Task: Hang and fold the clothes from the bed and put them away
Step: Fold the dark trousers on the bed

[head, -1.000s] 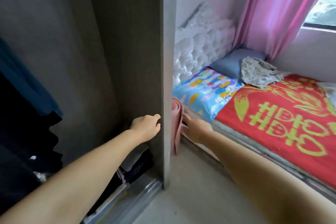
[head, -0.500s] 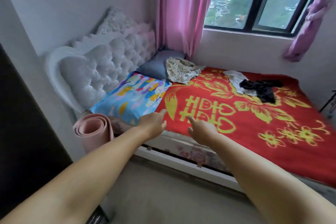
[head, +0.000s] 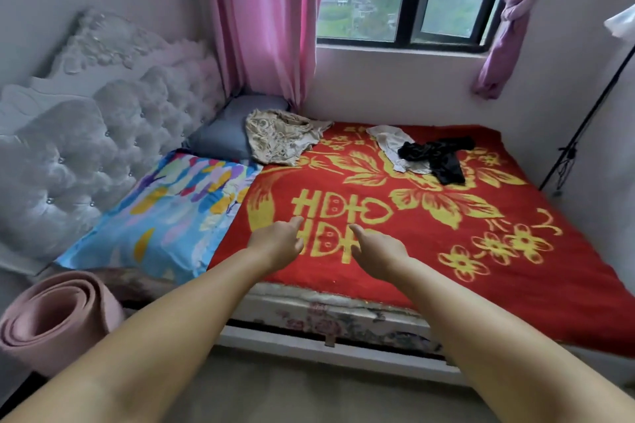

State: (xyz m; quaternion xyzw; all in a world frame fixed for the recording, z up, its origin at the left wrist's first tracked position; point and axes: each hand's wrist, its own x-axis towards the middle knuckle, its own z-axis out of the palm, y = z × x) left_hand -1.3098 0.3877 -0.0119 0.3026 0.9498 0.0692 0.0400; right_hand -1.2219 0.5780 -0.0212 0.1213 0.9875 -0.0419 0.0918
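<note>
Red blanket with yellow flowers and characters [head: 395,216] covers the bed ahead of me. At its far left, a crumpled beige patterned garment [head: 280,136] lies partly on a grey pillow [head: 223,132]. My left hand [head: 276,242] hovers over the near edge, fingers loosely extended, holding nothing; my right hand [head: 376,251] just beside it does likewise. Well beyond my fingers, a white garment [head: 390,141] lies under a black garment [head: 436,156].

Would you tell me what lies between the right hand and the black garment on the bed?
In the head view, only bare red blanket lies between the right hand and the black garment.
</note>
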